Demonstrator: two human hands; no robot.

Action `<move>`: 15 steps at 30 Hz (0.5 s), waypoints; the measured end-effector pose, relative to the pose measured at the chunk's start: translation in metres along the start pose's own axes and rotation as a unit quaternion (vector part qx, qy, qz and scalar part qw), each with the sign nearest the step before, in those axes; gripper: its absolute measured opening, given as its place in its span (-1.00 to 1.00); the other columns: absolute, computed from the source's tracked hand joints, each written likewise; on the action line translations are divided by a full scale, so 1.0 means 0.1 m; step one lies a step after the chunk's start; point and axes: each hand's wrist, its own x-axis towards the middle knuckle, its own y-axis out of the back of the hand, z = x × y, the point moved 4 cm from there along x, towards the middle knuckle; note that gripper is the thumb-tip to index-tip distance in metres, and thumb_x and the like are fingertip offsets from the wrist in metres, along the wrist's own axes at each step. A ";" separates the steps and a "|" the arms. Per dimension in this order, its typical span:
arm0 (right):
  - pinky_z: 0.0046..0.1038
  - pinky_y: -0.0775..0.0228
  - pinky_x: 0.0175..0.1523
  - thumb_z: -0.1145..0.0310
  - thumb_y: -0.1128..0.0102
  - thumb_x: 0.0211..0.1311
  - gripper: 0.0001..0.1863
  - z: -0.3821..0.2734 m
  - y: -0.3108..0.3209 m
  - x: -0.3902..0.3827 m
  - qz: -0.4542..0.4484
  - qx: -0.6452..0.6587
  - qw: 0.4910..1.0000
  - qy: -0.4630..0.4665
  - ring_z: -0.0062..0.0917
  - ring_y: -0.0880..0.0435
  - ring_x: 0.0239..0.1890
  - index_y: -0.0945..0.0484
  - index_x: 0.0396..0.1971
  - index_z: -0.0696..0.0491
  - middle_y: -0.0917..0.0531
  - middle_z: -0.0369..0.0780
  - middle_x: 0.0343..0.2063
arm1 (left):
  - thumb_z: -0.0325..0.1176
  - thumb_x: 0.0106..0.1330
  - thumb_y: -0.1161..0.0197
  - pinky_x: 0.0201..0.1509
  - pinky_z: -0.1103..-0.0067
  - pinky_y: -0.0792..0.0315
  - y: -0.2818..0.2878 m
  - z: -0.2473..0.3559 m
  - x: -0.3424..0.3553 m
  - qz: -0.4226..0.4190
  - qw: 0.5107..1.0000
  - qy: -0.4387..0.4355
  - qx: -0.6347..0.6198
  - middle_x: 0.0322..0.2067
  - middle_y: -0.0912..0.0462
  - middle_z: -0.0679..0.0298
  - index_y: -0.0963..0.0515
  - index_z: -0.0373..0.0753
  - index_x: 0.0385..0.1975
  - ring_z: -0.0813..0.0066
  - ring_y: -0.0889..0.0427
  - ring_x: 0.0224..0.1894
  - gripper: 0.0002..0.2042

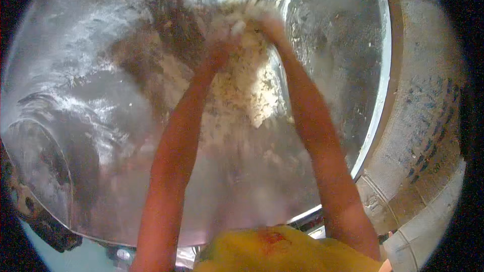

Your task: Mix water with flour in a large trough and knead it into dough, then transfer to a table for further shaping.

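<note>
Both my arms reach far into a big, shiny metal vessel (242,171). Pale, crumbly, dough-like stuff (234,83) lies along its middle, brightly lit towards the right. At the far end of this stuff my left hand (224,35) is smeared by motion, its fingers too blurred to make out. Close beside it on the right, my right hand (265,24) is equally blurred, at the far part of the pale heap. Whether either hand grips any of the stuff cannot be told.
A flat metal end wall (335,45) with a pale rim (385,45) bounds the right side. Beyond it runs a rough, stained grey-brown surface (423,106). A round metal piece (38,166) sits at the left. My yellow garment (252,252) is at the near edge.
</note>
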 end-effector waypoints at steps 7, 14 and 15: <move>-0.10 -0.01 0.51 0.12 -0.30 0.11 -0.06 -0.43 -0.90 -3.08 -0.365 -0.095 0.925 0.043 -0.11 -0.18 0.46 -0.09 0.51 -0.10 -0.25 -0.05 0.43 | 0.06 0.35 -0.14 0.50 0.07 0.05 0.31 0.06 -2.75 -0.365 0.918 0.066 0.137 0.39 -0.24 -0.05 -0.31 0.06 0.42 -0.06 -0.22 0.42 -0.37; -0.12 -0.44 0.07 0.18 -0.38 0.03 -0.53 -0.44 -0.53 -1.92 0.010 -0.093 0.983 0.159 -0.10 -0.58 -0.07 -0.57 -0.04 0.02 -0.60 -0.05 -0.11 | -0.24 0.27 -0.19 0.06 0.10 -0.48 0.07 0.01 -1.91 -0.279 0.905 0.026 0.321 0.07 -0.56 0.02 -0.39 -0.09 0.35 0.04 -0.59 0.07 -0.42; -0.11 -0.50 -0.08 0.26 -0.37 -0.03 -0.50 -0.50 -0.49 -1.66 0.164 -0.026 0.975 0.150 0.02 -0.59 -0.17 -0.58 0.00 0.01 -0.63 -0.01 -0.17 | -0.24 0.28 -0.19 0.09 0.09 -0.47 -0.12 -0.05 -1.54 -0.266 0.904 0.021 0.334 0.09 -0.55 -0.01 -0.41 -0.11 0.32 0.01 -0.57 0.09 -0.45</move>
